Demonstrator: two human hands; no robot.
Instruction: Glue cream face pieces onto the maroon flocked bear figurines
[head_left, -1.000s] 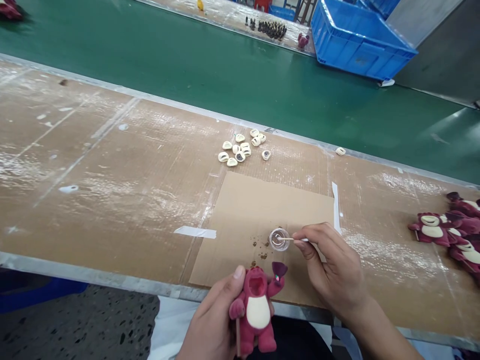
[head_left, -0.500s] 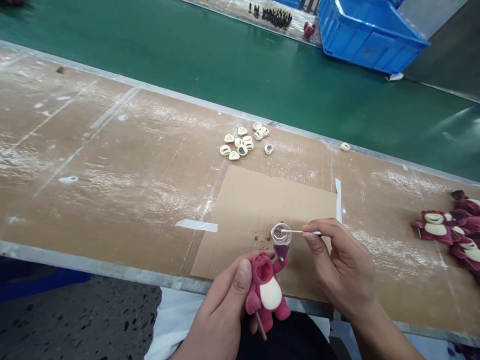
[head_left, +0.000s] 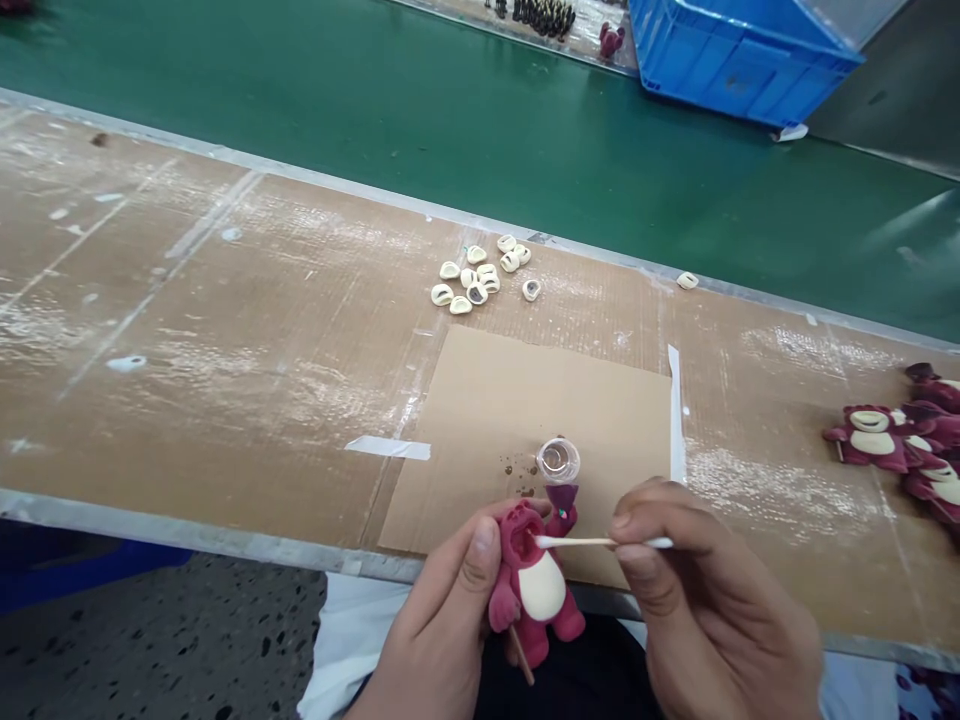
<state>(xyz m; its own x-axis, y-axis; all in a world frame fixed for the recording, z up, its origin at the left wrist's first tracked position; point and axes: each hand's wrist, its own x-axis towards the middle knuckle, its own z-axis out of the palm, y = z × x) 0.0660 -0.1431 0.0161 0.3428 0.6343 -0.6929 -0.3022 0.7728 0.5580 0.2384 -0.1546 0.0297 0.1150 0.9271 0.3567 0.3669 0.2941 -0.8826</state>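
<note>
My left hand [head_left: 442,625] is closed around a magenta flocked bear figure [head_left: 534,580] with a cream belly, held upright at the table's near edge. My right hand [head_left: 712,610] pinches a thin cotton swab [head_left: 600,542]. The swab's tip touches the hollow face of the bear. A small clear round cup [head_left: 559,459] stands on a cardboard sheet [head_left: 540,400] just beyond the bear. Several cream face pieces [head_left: 476,275] lie in a loose cluster farther back on the table.
Several finished magenta bears [head_left: 892,440] lie at the right edge. One cream piece [head_left: 687,281] sits alone by the green conveyor belt [head_left: 450,110]. A blue crate [head_left: 735,55] stands at the top right. Dark drips [head_left: 517,470] spot the cardboard.
My right hand drew the swab back from the clear cup and brought its tip down to the bear's face. The left hand kept hold of the bear.
</note>
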